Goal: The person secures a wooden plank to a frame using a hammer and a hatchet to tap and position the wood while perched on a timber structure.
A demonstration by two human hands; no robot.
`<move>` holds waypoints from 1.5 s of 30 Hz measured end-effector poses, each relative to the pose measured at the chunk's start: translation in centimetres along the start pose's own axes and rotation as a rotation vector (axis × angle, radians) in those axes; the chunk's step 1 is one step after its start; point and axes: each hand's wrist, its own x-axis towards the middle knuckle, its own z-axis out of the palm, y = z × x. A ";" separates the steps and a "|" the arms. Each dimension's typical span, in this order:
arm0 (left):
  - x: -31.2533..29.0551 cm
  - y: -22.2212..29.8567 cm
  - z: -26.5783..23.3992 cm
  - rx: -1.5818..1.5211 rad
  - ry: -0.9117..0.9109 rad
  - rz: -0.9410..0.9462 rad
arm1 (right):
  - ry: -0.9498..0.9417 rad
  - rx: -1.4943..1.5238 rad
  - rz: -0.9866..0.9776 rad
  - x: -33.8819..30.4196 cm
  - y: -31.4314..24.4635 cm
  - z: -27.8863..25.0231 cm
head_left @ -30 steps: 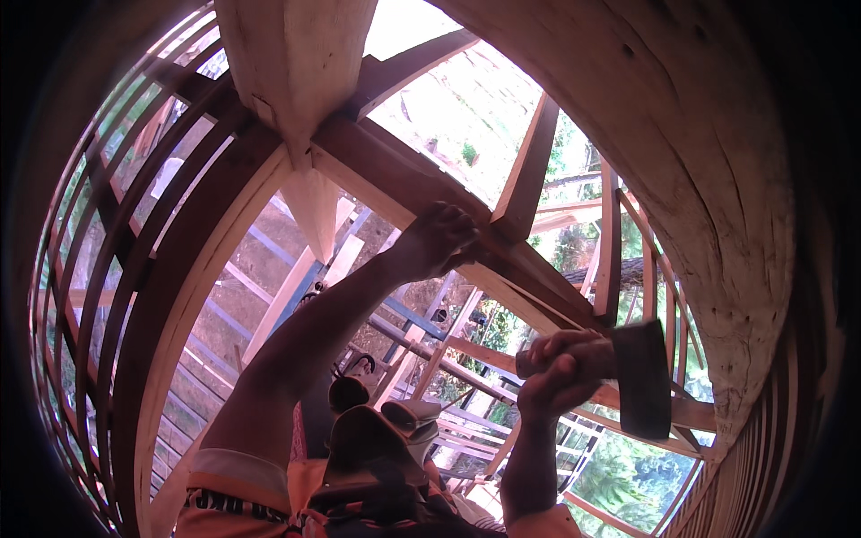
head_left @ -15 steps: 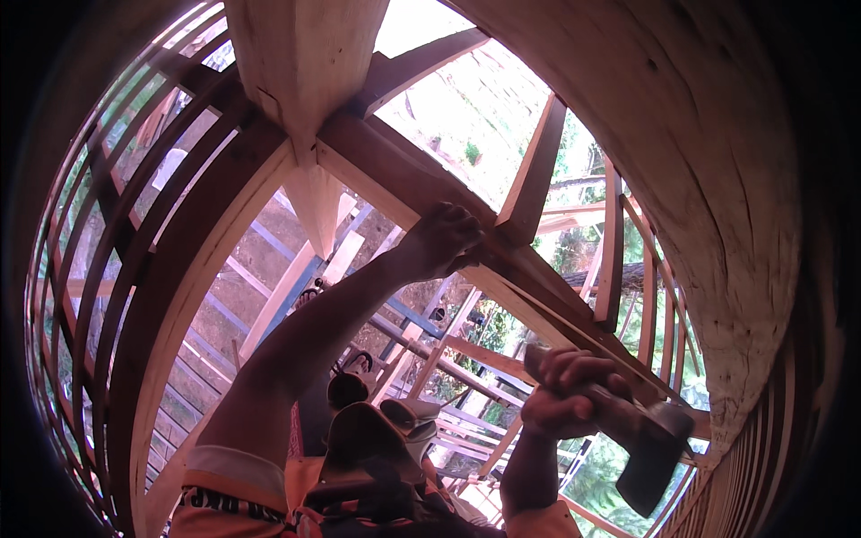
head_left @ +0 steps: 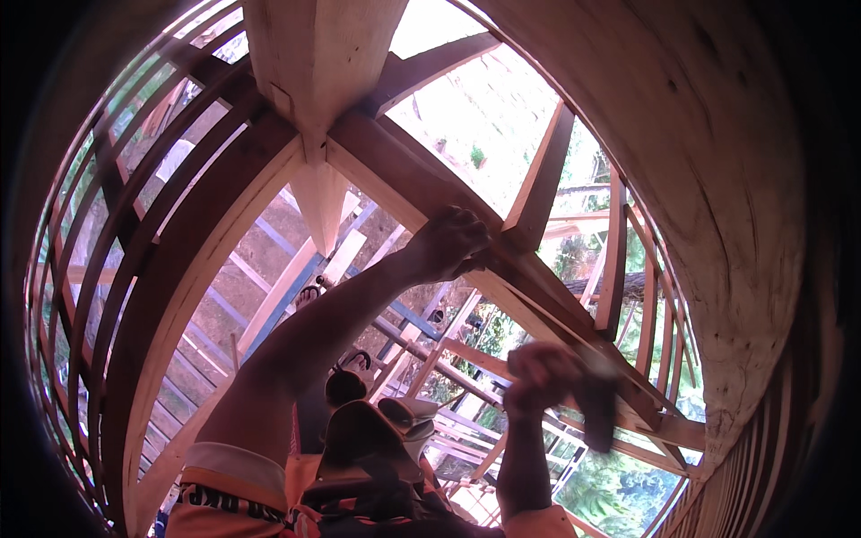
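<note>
My left hand [head_left: 453,244] is closed in a fist on the edge of a wooden beam [head_left: 386,166], just short of where a smaller upright timber [head_left: 541,184] meets it. What its fingers hold, if anything, is hidden. My right hand [head_left: 544,372], lower and to the right, is wrapped round the handle of a hatchet. Motion smears both the hand and the dark hatchet head [head_left: 596,408]. The head appears in front of the lower right part of the same beam; whether they touch I cannot tell.
A thick pale log [head_left: 717,179] curves down the right side. At upper left a squared post [head_left: 318,67] meets the beam. Curved slats [head_left: 108,296] fill the left. Far below, through the gaps, lie ground, blue and pale timbers [head_left: 282,300] and greenery.
My right hand has swung the hatchet up and to the left, so its head is closer to my left hand and blurred. My left hand stays at the same spot on the beam.
</note>
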 end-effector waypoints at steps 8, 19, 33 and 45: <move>-0.9 -0.3 0.2 0.044 -0.073 -0.050 | 0.070 0.370 0.177 2.0 -3.1 -1.0; -0.3 0.2 0.2 0.012 0.003 -0.004 | -0.173 0.064 0.464 -0.4 -0.3 0.1; -0.6 0.0 0.3 0.007 -0.008 -0.044 | -0.152 0.027 0.274 3.7 -3.9 -0.9; -0.6 -0.4 0.1 0.017 0.078 0.025 | -0.369 -0.216 0.350 2.5 -1.8 -0.8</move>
